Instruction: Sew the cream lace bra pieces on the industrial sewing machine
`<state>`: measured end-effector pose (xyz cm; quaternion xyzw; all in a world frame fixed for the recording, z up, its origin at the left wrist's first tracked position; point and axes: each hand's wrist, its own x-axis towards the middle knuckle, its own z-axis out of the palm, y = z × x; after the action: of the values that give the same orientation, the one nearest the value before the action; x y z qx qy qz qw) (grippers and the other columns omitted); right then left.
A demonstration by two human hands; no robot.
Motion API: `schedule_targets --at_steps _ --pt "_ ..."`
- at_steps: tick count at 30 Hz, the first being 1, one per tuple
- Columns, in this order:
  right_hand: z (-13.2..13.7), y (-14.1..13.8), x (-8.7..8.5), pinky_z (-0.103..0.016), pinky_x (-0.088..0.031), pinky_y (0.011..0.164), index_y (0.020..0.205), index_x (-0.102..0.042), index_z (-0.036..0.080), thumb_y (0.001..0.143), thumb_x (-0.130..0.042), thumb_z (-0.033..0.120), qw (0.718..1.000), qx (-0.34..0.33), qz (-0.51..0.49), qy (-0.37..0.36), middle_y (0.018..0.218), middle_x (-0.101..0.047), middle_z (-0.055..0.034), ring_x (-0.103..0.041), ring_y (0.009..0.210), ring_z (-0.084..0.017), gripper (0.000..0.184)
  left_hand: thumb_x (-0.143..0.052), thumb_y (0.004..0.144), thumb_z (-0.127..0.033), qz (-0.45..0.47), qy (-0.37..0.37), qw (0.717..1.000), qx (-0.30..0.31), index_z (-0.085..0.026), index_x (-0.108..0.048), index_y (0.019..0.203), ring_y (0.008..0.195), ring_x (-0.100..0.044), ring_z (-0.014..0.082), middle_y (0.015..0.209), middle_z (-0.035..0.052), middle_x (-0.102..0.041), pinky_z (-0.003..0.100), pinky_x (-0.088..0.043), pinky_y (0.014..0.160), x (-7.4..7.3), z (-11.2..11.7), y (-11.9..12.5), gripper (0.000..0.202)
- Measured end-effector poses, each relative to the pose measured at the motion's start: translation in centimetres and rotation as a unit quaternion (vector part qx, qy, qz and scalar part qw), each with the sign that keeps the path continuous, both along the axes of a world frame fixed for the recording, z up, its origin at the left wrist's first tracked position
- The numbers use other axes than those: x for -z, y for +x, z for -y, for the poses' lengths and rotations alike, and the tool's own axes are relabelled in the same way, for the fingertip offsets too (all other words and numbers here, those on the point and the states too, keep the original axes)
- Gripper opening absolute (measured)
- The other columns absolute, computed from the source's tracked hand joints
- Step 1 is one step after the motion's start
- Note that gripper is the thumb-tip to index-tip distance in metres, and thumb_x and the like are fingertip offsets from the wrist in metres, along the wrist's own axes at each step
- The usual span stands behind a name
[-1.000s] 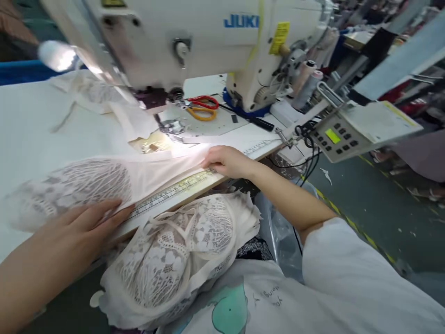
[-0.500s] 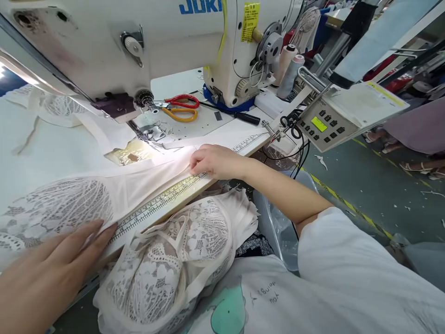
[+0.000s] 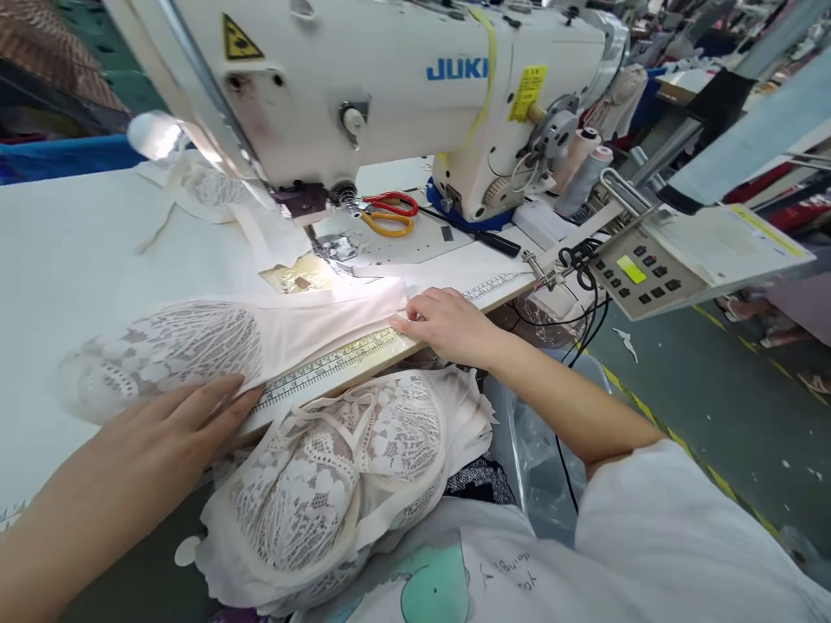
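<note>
A white lace garment piece (image 3: pixel 195 342) lies stretched along the front edge of the sewing table (image 3: pixel 65 251), over a ruler strip (image 3: pixel 331 368). My left hand (image 3: pixel 175 424) rests flat on its lace end, fingers out. My right hand (image 3: pixel 441 324) pinches the plain band end near the table edge. The sewing machine (image 3: pixel 389 78) stands just behind, its needle area (image 3: pixel 328 238) apart from both hands.
A pile of lace pieces (image 3: pixel 338 476) sits in my lap. Red and yellow scissors (image 3: pixel 389 212) lie on the machine bed. A control panel (image 3: pixel 640 272) hangs off the table's right end, beside thread cones (image 3: pixel 581 164). More lace (image 3: pixel 195 186) lies behind the needle.
The garment stays stretched between both hands, which keep their hold at the table edge. Only the camera view has swung.
</note>
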<state>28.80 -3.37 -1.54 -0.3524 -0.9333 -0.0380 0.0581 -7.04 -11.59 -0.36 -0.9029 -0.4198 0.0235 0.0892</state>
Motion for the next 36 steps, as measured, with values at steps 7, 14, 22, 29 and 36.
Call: schedule_targets --at_steps 7,14,22,29,36 --pt "1.4 -1.3 0.3 -0.034 -0.041 0.071 0.104 -0.067 0.017 0.085 -0.045 0.004 0.995 -0.018 -0.096 0.027 0.093 -0.064 -0.0107 -0.053 0.085 -0.023 0.032 -0.027 0.082 0.005 -0.113 0.0 0.993 -0.033 -0.019 -0.06 0.124 0.11 -0.058 0.025 0.132 0.0116 -0.058 0.039 -0.048 0.087 -1.6 1.2 1.9 0.058" --pt "3.2 -7.7 0.8 -0.038 -0.05 0.081 0.101 -0.067 0.012 0.085 -0.046 0.003 0.964 -0.203 -0.173 -0.002 0.103 -0.068 -0.0147 -0.062 0.094 -0.023 0.028 -0.035 0.087 -0.009 -0.081 -0.069 0.992 -0.074 -0.024 -0.055 0.129 0.105 -0.058 0.0245 0.128 0.0097 -0.059 0.038 -0.045 0.086 -1.6 1.2 1.9 0.049" --pt "3.8 -12.0 1.7 -0.039 -0.051 0.088 0.107 -0.065 0.008 0.089 -0.047 0.01 0.959 -0.238 -0.153 0.01 0.113 -0.068 -0.017 -0.063 0.102 -0.025 0.025 -0.038 0.095 -0.032 -0.077 -0.04 0.994 -0.065 -0.024 -0.056 0.127 0.095 -0.059 0.0244 0.119 0.0117 -0.063 0.038 -0.043 0.082 -1.6 1.4 2.3 0.038" --pt "4.4 -12.2 1.2 -0.039 -0.05 0.086 0.109 -0.065 0.008 0.089 -0.046 0.009 0.975 -0.203 -0.09 0.0 0.116 -0.067 -0.016 -0.061 0.103 -0.027 0.028 -0.044 0.089 -0.016 -0.054 -0.055 0.994 -0.08 -0.026 -0.057 0.127 0.095 -0.059 0.0226 0.119 0.0108 -0.062 0.035 -0.046 0.083 -1.6 1.5 1.9 0.041" --pt "5.2 -13.2 -0.2 -0.041 -0.048 0.084 0.121 -0.059 0.007 0.091 -0.047 0.011 0.99 -0.137 -0.024 -0.033 0.113 -0.065 -0.0169 -0.059 0.1 -0.027 0.033 -0.046 0.088 -0.02 -0.025 -0.064 0.995 -0.07 -0.028 -0.058 0.127 0.1 -0.058 0.0251 0.123 0.0114 -0.06 0.037 -0.047 0.086 -1.2 1.0 1.2 0.041"
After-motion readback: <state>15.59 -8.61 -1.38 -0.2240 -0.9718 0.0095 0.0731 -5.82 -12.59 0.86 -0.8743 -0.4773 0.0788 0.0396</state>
